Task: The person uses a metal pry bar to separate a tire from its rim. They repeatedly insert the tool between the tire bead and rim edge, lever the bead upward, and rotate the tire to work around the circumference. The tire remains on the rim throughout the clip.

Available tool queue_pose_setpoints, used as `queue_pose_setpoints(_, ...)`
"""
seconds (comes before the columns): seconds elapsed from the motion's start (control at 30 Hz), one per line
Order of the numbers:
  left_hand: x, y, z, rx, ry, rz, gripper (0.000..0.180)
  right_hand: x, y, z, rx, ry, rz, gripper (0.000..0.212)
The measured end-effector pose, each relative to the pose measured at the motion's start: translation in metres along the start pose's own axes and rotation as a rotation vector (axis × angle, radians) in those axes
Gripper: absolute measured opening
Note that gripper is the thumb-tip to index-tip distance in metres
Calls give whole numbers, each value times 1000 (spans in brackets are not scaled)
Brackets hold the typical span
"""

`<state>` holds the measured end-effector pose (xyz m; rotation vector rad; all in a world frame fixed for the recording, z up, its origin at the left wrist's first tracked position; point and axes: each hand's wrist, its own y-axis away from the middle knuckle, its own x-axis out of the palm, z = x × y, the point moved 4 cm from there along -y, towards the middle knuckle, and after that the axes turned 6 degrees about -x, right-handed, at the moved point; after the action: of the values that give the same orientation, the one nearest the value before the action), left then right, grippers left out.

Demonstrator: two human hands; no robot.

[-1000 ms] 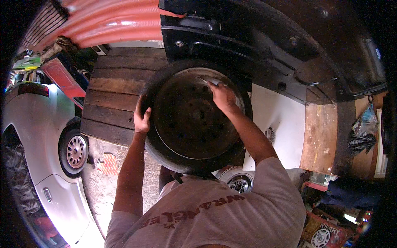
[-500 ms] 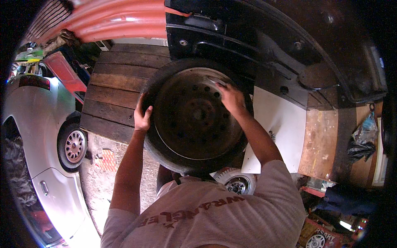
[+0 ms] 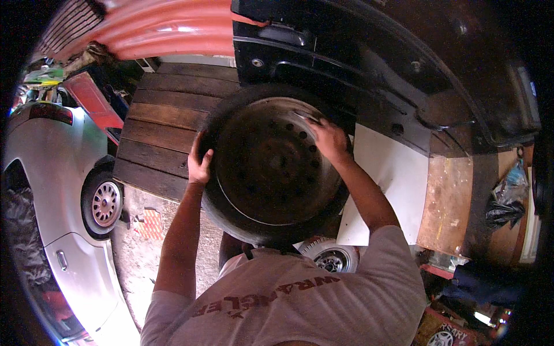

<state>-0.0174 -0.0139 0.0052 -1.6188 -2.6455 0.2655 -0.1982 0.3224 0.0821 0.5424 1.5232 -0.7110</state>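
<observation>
A large car wheel (image 3: 277,167) lies before me, its black tyre around a dark, worn steel rim with a ring of round holes. My left hand (image 3: 199,164) grips the left side of the tyre, thumb on the near sidewall and fingers behind the tread. Over the rim's upper right, my right hand (image 3: 330,140) is closed, fingertips at the inner lip. A thin, pale edge of something shows at those fingertips; its kind is too small and blurred to tell. The wheel's far edge overlaps a dark wooden plank platform (image 3: 167,118).
A silver car (image 3: 86,190) stands at the left. Black vehicle panels (image 3: 340,63) and a red corrugated sheet (image 3: 173,29) lie beyond the wheel. Another wheel (image 3: 330,256) sits low behind it, near my body. A white board (image 3: 389,179) and a hanging plastic bag (image 3: 511,193) are on the right.
My right hand has shifted slightly right and down along the rim's upper right. My left hand keeps its grip on the tyre.
</observation>
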Motion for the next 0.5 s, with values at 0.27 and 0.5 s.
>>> queue_pose_setpoints(0.27, 9, -2, 2, -14, -15, 16, 65, 31, -32, 26, -130, 62, -8, 57)
queue_pose_setpoints(0.5, 2, 1, 0, -7, 3, 22, 69, 1, 0, -12, -93, 77, 15, 51)
